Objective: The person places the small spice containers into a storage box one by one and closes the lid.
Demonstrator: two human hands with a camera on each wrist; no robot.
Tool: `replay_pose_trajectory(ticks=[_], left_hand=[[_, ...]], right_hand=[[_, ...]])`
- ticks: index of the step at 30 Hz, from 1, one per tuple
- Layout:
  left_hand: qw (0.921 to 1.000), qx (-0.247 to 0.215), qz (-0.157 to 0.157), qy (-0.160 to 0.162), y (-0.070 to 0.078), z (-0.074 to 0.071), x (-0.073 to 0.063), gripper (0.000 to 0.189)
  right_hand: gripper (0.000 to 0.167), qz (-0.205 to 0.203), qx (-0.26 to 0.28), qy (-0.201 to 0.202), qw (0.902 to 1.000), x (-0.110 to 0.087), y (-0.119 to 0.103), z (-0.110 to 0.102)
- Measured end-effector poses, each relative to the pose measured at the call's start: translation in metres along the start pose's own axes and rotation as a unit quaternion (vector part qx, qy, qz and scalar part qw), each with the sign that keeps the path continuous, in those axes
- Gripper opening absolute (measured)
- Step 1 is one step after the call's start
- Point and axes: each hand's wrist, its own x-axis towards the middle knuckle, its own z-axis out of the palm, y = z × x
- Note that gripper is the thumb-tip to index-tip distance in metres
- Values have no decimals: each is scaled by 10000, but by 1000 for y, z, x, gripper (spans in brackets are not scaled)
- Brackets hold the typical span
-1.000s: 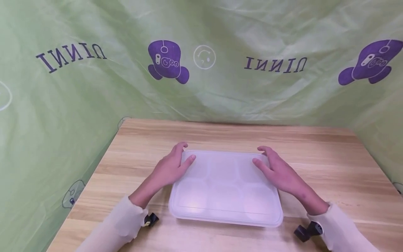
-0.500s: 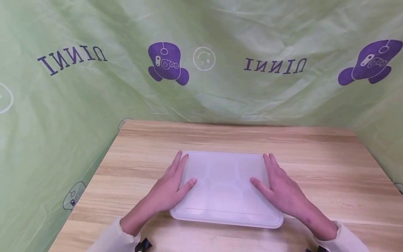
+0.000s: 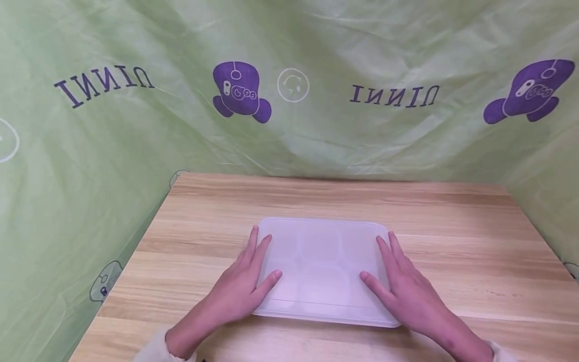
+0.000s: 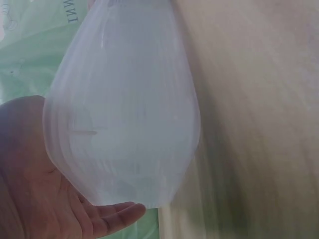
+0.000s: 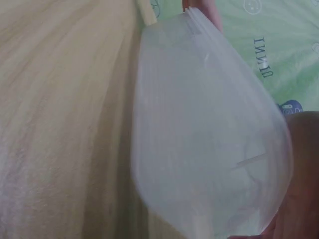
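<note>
A flat, translucent white plastic storage box (image 3: 321, 266) with a lid lies on the wooden table. Through the lid, faint outlines of several compartments show. My left hand (image 3: 239, 289) rests along the box's left side, thumb on the lid and fingers straight over the edge. On the opposite side my right hand (image 3: 409, 294) lies in the same way. In the left wrist view the box wall (image 4: 124, 99) stands beside the palm (image 4: 35, 194). The right wrist view shows the clear end wall (image 5: 209, 129), with only part of my hand (image 5: 306, 184) visible. What the box holds cannot be made out.
The wooden table (image 3: 475, 241) runs back to a green curtain (image 3: 316, 136) with purple bear prints and lettering. More curtain hangs along the left and right sides of the table.
Both hands have slid along the box's sides toward the person, thumbs now lower on the lid. Their fingers have straightened. The box has stayed almost in place.
</note>
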Motion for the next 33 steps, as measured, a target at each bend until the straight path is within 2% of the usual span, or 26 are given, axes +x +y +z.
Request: replay_pose_trajectory(ticks=[9, 19, 28, 33], left_hand=[[9970, 177, 438, 618, -7, 11, 1, 62], [9850, 596, 1064, 1218, -8, 18, -2, 56], [9885, 543, 877, 1102, -6, 18, -13, 58], [9880, 536, 916, 1126, -2, 15, -11, 59]], right_hand=[[78, -193, -113, 292, 9993, 3, 2, 8], [71, -325, -152, 470, 9983, -1, 5, 12], [71, -273, -19, 449, 9986, -9, 1, 14], [72, -258, -30, 485, 9985, -10, 2, 9]])
